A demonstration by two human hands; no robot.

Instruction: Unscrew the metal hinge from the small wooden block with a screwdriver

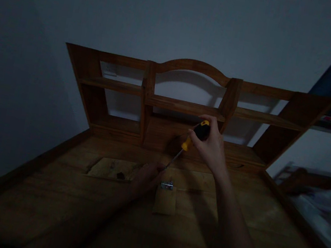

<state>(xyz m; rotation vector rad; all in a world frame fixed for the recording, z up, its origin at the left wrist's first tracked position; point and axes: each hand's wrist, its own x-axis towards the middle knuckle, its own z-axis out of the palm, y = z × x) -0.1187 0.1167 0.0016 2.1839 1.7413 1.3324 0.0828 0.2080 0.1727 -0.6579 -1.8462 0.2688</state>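
Observation:
My right hand (213,142) grips a screwdriver (185,144) by its yellow and black handle, fingers and thumb around it. The metal shaft slants down and left to the fingertips of my left hand (148,176). Those fingers are closed together at the screwdriver's tip; dim light hides what is between them. Just right of them, a small shiny metal hinge (167,185) lies at the top edge of a small wooden block (165,201). A pale wooden strip (197,181) runs under the hands, with a dark hole in its left part.
All this is on a wooden desktop (250,204) with raised side edges. Behind it stands a wooden shelf unit (187,106) with an arched top, against a pale wall (182,17). At right are a wooden rail (316,179) and pale plastic or cloth (321,211).

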